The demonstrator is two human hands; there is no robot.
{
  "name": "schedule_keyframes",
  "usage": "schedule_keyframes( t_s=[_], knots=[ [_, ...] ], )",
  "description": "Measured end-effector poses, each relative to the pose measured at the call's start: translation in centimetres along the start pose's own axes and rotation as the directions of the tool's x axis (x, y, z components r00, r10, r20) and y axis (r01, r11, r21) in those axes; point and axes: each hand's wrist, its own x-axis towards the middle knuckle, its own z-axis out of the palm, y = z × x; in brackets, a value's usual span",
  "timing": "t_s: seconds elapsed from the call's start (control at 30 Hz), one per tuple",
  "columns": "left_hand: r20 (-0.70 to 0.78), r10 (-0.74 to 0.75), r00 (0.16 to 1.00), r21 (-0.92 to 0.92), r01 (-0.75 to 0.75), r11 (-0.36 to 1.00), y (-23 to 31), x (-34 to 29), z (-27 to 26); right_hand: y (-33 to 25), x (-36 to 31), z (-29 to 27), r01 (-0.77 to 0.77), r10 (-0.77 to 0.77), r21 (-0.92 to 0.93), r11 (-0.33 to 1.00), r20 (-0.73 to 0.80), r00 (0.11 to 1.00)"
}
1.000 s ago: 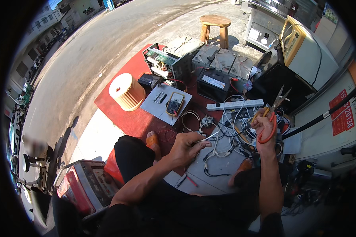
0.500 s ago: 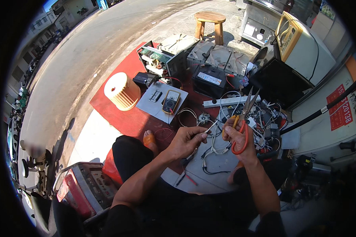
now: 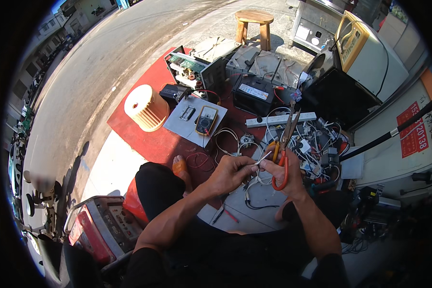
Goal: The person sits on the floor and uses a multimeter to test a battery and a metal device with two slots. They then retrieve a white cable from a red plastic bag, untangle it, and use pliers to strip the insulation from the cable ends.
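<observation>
Near the middle, my left hand (image 3: 229,174) pinches a thin white cable (image 3: 263,157) between thumb and fingers. My right hand (image 3: 286,175) has come close beside it, thumb and fingertips at the same cable. Scissors (image 3: 287,136) are held in my right hand, blades pointing up and away, slightly apart. One handle loop looks red, the other yellow-orange. Whether the right fingertips grip the cable is hard to see. Below my hands, more white and black cables (image 3: 259,206) lie on the pale floor. A red test probe (image 3: 232,217) lies there too.
A yellow multimeter (image 3: 207,120) sits on a white board (image 3: 176,126) atop a red mat (image 3: 129,115). Around it are a cream ribbed basket (image 3: 147,108), a black battery (image 3: 252,96), a white power strip (image 3: 281,119) and tangled cables (image 3: 317,149). A red generator-like machine (image 3: 103,230) stands left.
My right hand has moved left with the scissors, up to my left hand and the cable. The blades have drawn closer together. My left hand has shifted slightly right.
</observation>
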Motion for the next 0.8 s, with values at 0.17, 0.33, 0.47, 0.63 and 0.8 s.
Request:
schedule_keyframes(
  t_s=[0.17,0.33,0.47,0.63,0.8],
  knots=[
    [-0.001,0.031,1.0,0.088,-0.031,0.996,0.2,0.0,-0.2,-0.3,-0.3,0.4,0.031,-0.031,-0.001,1.0,-0.031,0.999],
    [-0.033,0.169,0.985,0.192,-0.159,0.968,0.4,-0.1,-0.1,-0.6,0.0,-0.4,-0.017,0.041,0.254,0.967,-0.089,0.995],
    [0.003,0.019,1.0,-0.022,-0.019,1.0,-0.1,-0.2,0.3,-0.6,0.1,-0.7,-0.039,0.058,0.228,0.973,-0.078,0.995],
    [0.154,-0.086,0.984,-0.314,0.131,0.94,-0.8,-0.3,0.2,-0.8,0.0,-0.7,-0.077,0.082,0.201,0.977,-0.012,0.997],
    [0.252,-0.019,0.968,-0.308,0.099,0.946,-0.8,-0.6,0.5,-1.0,-0.3,-0.3,-0.058,0.054,0.146,0.988,0.031,0.998]
  ],
)
